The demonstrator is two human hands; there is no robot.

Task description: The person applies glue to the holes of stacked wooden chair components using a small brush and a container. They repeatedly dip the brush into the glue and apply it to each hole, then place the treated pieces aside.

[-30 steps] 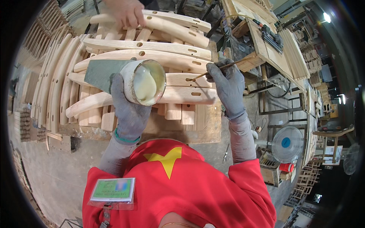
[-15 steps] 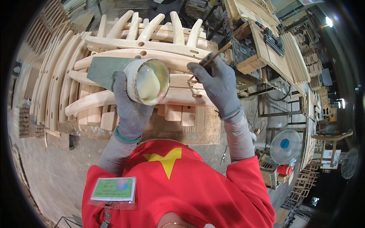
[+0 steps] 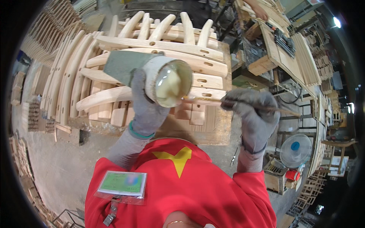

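Note:
My left hand (image 3: pixel 146 99), in a grey glove, is closed around a white round pot (image 3: pixel 155 72) tipped so that its mouth faces me. Thick cream-coloured liquid (image 3: pixel 171 85) coats the inside. Beside the pot juts a flat grey-green sheet (image 3: pixel 118 67); whether my fingers grip it too, I cannot tell. My gloved right hand (image 3: pixel 254 116) pinches a thin brown stick (image 3: pixel 207 100), held nearly level, its tip at the pot's lower right rim. Beneath both lie curved pale wooden pieces (image 3: pixel 207 68) with oval slots.
The pieces rest on a worktable (image 3: pixel 222 133). More curved wood (image 3: pixel 64 76) is stacked at left. A bench (image 3: pixel 272 57) at the right holds a dark tool (image 3: pixel 284 43), with another person's hand (image 3: pixel 260 13) beyond it. Lower right stands a fan (image 3: pixel 295 151).
My right hand has swung right and nearer to me, turning the stick from steep to nearly level with its tip at the pot. Another person's hand has appeared at the bench.

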